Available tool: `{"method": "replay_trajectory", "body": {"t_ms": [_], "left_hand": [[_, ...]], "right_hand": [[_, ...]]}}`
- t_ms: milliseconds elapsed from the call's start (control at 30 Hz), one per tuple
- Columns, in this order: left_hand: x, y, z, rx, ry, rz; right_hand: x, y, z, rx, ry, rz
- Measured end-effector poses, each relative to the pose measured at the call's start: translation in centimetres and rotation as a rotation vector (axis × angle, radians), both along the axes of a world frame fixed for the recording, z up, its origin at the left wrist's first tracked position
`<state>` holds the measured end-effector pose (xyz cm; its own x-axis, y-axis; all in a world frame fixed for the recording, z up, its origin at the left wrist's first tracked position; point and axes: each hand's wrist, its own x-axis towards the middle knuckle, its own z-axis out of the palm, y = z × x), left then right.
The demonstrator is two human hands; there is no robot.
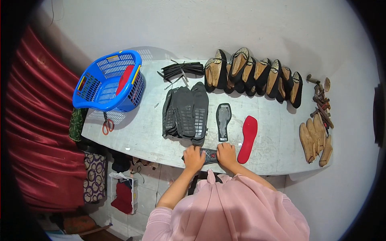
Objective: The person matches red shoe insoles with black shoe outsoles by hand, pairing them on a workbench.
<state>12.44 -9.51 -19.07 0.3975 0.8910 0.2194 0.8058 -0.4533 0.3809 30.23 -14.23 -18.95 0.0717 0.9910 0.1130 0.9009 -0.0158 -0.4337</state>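
Near the front edge of the grey table, a dark shoe sole (210, 156) lies sideways between my two hands. My left hand (194, 158) is closed on its left end, and my right hand (226, 155) is closed on its right end. Just beyond my hands stands a pile of dark grey soles (185, 112). Another black sole (223, 120) with a grey middle lies upright in view above my right hand. To its right is a red insole (247, 139).
At the left are a blue basket (108, 105) holding a red piece, and orange-handled scissors (107, 126). Black strips (183, 70) and several black shoes (273, 80) line the back. Wooden shoe lasts (307, 140) and hammers (323, 106) lie at the right.
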Motion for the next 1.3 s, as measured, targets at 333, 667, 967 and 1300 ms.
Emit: {"method": "replay_trajectory", "body": {"t_ms": [333,667,967,1300], "left_hand": [[0.2,0.4,1.2,-0.007,0.113,-0.231],[-0.2,-0.2,-0.3,0.054,-0.089,-0.245],[-0.4,0.2,3.6,-0.009,-0.082,-0.292],[-2.6,1.8,3.2,-0.211,-0.056,-0.493]], "right_hand": [[-1.0,0.4,1.4,-0.134,-0.102,-0.083],[0.4,-0.5,1.7,-0.103,0.003,0.134],[0.7,-0.9,2.4,-0.041,0.125,0.179],[0.4,-1.5,3.9,-0.06,0.128,0.219]]}}
